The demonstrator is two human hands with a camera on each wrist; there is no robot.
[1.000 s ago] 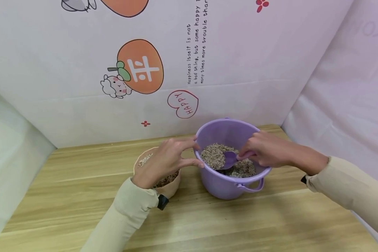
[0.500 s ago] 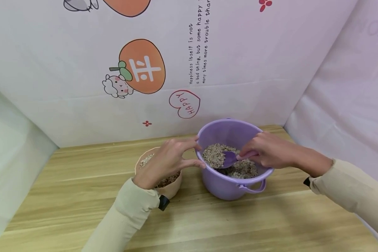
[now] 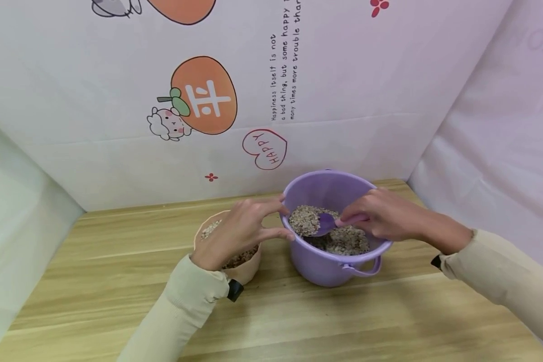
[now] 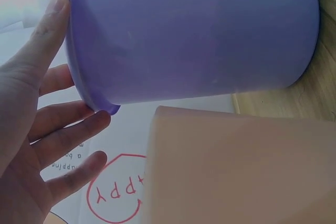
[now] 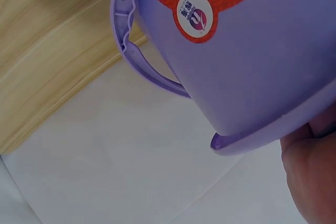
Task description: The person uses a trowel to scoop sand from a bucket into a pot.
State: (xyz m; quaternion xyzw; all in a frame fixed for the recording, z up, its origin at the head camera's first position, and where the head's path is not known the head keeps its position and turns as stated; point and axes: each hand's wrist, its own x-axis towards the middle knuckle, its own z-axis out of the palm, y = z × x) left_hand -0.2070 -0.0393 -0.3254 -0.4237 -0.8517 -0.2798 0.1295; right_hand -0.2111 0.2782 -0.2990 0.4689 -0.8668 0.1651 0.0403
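My right hand (image 3: 382,213) grips the pink handle of a small purple scoop (image 3: 327,223), whose blade lies among pale flakes (image 3: 348,241) like oats inside a purple bucket (image 3: 321,269). A mound of flakes sits at the blade's left edge. My left hand (image 3: 235,229) touches the bucket's left rim with thumb and fingertips, its fingers spread and fairly straight in the left wrist view. Below that hand stands a peach-coloured pot (image 3: 249,269) with more flakes, partly hidden by the hand and wrist. The scoop is out of sight in both wrist views.
The bucket's handle (image 3: 364,269) hangs on its near side. A wooden table (image 3: 289,327) bears both containers. Behind it rises a white printed cloth (image 3: 235,161), with plain white cloth (image 3: 488,166) at the right side.
The scoop has shifted slightly left and up within the bucket, and the flakes beside its blade have moved a little. My left hand stays at the rim.
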